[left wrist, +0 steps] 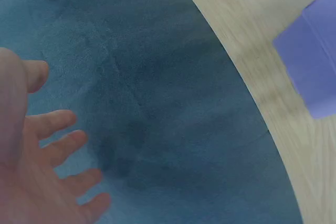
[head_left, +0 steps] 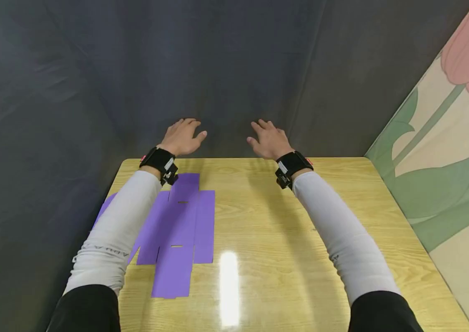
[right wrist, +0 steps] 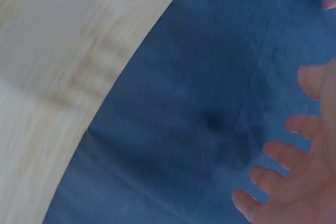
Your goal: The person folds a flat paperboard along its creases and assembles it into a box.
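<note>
My left hand (head_left: 181, 137) is held out over the table's far edge, near the dark curtain, its fingers loosely extended and holding nothing. To its right, my right hand (head_left: 272, 140) reaches out in much the same way, also with nothing in it. Spread fingers of the left hand (left wrist: 58, 166) show in the left wrist view, and those of the right hand (right wrist: 294, 166) in the right wrist view. A flat purple cut-out sheet with slits and flaps (head_left: 182, 226), like an unfolded box, lies on the table below the left forearm, which hides part of the purple material.
The wooden table (head_left: 267, 276) reflects a bright strip of light near its front. A dark curtain (head_left: 217, 69) hangs behind the far edge and along the left. On the right stands a panel with a flower pattern (head_left: 446, 161).
</note>
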`<move>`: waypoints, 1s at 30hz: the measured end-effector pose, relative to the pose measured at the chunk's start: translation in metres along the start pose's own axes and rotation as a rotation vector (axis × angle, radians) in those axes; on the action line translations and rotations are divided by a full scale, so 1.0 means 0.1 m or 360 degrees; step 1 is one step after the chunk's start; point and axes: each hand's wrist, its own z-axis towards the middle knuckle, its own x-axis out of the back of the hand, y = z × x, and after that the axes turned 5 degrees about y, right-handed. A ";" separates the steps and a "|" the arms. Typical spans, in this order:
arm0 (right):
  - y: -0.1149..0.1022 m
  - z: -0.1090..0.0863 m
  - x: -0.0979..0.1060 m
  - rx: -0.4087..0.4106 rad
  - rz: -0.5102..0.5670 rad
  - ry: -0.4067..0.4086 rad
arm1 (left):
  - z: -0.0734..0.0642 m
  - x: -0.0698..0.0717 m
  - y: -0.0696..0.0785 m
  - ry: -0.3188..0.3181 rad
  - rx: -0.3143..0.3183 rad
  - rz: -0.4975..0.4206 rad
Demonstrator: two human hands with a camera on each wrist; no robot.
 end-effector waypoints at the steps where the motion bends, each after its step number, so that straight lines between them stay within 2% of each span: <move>1: -0.01 -0.03 -0.05 0.0019 0.0031 0.0015 | -0.08 -0.03 -0.04 0.0022 -0.0009 -0.0020; 4: -0.02 -0.14 -0.21 0.0068 0.0120 0.0057 | -0.33 -0.20 -0.17 0.0093 -0.0040 -0.0052; 7: -0.07 -0.29 -0.38 0.0134 0.0189 0.0083 | -0.64 -0.41 -0.31 0.0152 -0.0055 -0.0048; 12: -0.34 -0.59 -0.70 0.0304 0.0270 0.0092 | -1.19 -0.69 -0.48 0.0198 -0.0067 -0.0045; 15: -0.59 -0.84 -0.92 0.0424 0.0279 -0.0041 | -1.53 -0.83 -0.51 0.0173 -0.0074 -0.0064; 19: -0.91 -1.21 -1.27 0.0603 0.0234 -0.0271 | -2.01 -0.99 -0.49 0.0048 -0.0003 -0.0102; 21: -1.05 -1.38 -1.44 0.0683 0.0160 -0.0305 | -2.23 -1.05 -0.47 -0.0025 0.0094 -0.0105; 24: -1.19 -1.53 -1.67 0.0763 0.0024 -0.0272 | -2.46 -1.10 -0.49 -0.0122 0.0308 -0.0103; 27: -1.27 -1.63 -1.83 0.0775 -0.0049 -0.0234 | -2.62 -1.14 -0.50 -0.0226 0.0539 -0.0097; 30: -1.33 -1.68 -1.93 0.0761 -0.0062 -0.0231 | -2.73 -1.19 -0.52 -0.0304 0.0650 -0.0075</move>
